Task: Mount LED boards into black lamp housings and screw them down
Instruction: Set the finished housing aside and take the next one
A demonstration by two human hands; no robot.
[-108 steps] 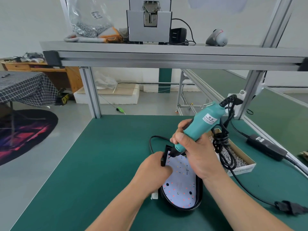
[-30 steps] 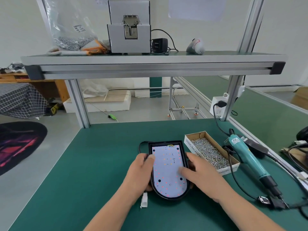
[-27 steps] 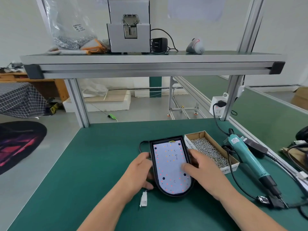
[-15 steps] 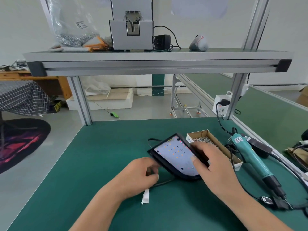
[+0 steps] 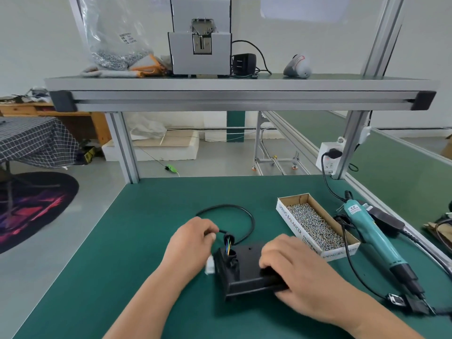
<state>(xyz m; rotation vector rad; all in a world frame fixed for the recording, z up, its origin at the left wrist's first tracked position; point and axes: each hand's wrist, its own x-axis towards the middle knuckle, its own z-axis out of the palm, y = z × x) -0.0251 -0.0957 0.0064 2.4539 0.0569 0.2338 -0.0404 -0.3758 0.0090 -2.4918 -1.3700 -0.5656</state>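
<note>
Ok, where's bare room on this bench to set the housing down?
The green mat is bare left of your left hand, out to its edge, and beyond the cable loop toward the frame posts. Right of the housing is crowded: screw box and screwdriver.

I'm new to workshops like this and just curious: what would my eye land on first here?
Likely the two hands in the middle of the green bench: the right hand holds a black lamp housing lying back-up, while the left hand pinches its black cable. To the right sit an open box of screws and, beyond it, a teal electric screwdriver lying idle.
</note>
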